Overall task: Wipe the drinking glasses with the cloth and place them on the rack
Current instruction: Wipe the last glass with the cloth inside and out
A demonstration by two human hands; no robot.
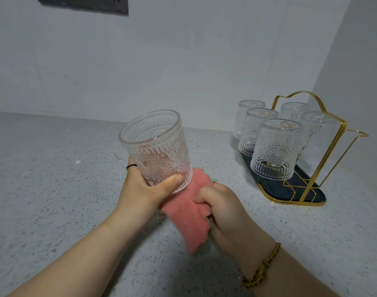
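Thin black ring [131,166] on left hand [144,187] finger; gold-brown beaded bracelet [262,264] round right wrist [250,243].

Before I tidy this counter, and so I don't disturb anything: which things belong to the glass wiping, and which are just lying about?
In the job: glass in the left hand; pink cloth in the right hand; gold rack; five upturned glasses on it.
Just there: dark wall panel; speckled counter.

Likely kitchen: speckled countertop [54,189], glass rack [271,188]

No text, label or number is legible anywhere.
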